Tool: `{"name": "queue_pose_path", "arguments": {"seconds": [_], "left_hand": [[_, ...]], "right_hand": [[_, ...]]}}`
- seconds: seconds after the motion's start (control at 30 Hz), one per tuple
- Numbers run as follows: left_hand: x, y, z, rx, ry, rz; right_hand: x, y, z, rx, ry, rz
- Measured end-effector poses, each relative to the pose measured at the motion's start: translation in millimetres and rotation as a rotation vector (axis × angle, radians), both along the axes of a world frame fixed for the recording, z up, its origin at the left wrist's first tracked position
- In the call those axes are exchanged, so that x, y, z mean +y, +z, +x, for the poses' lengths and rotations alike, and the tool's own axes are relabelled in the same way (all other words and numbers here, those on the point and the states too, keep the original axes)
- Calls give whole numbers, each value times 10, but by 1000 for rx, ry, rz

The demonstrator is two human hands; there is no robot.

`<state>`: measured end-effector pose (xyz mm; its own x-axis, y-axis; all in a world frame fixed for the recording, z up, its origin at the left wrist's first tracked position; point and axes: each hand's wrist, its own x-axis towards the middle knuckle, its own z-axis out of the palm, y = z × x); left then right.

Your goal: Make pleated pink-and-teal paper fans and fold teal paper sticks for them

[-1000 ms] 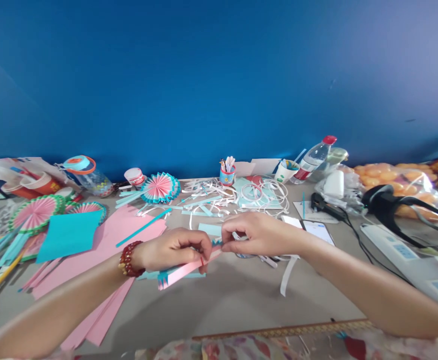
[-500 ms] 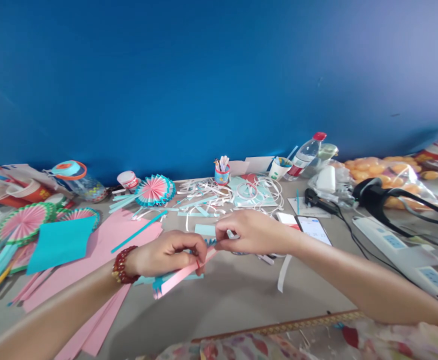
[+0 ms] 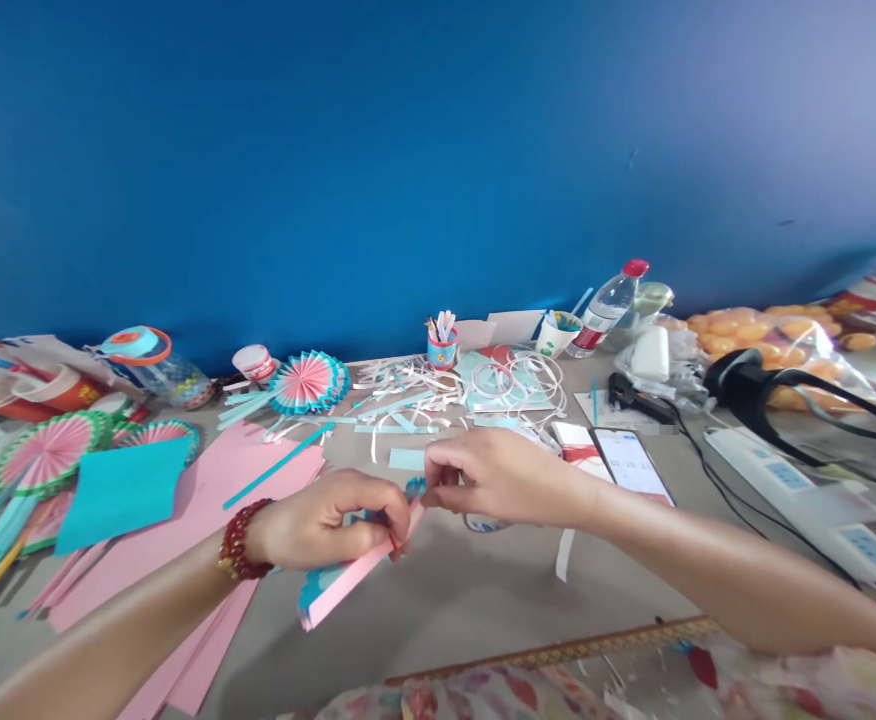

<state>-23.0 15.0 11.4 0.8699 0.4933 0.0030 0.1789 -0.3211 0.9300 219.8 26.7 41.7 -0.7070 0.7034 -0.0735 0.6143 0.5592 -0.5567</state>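
My left hand, with a red bead bracelet at the wrist, is closed round a folded strip of pink paper edged in blue. The strip slants from near me up toward the right, its layers stacked like pleats. At its far upper end my right hand pinches the paper between thumb and fingers, which partly cover that end. Behind the hands lies a small pale blue paper piece. Pink paper sheets spread under and beyond my left forearm, with a blue strip across them.
A pink and blue pleated fan and a heap of white paper strips lie at the back. A blue sheet rests at left. To the right are a phone, a plastic bottle and a power strip.
The folded strip's near end has dropped slightly toward me and its slant is steeper. My right hand has shifted slightly left; both hands still hold the paper.
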Motion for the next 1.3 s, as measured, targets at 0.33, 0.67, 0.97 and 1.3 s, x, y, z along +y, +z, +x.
{"name": "queue_pose_path", "arguments": {"seconds": [0.33,0.67,0.97,1.3], "left_hand": [[-81,47,-18,-78,-27,98],[-98,55,-57,-120,-49,140],[-69,108,-14,-86,-83,249],[-49,95,-131,222,78,67]], "right_hand": [[-65,-17,77,49,-76,-4],[-74,17,151,43,83,89],[-121,7,110,54,-6,123],[-95,-23,103,-2,-41,199]]}}
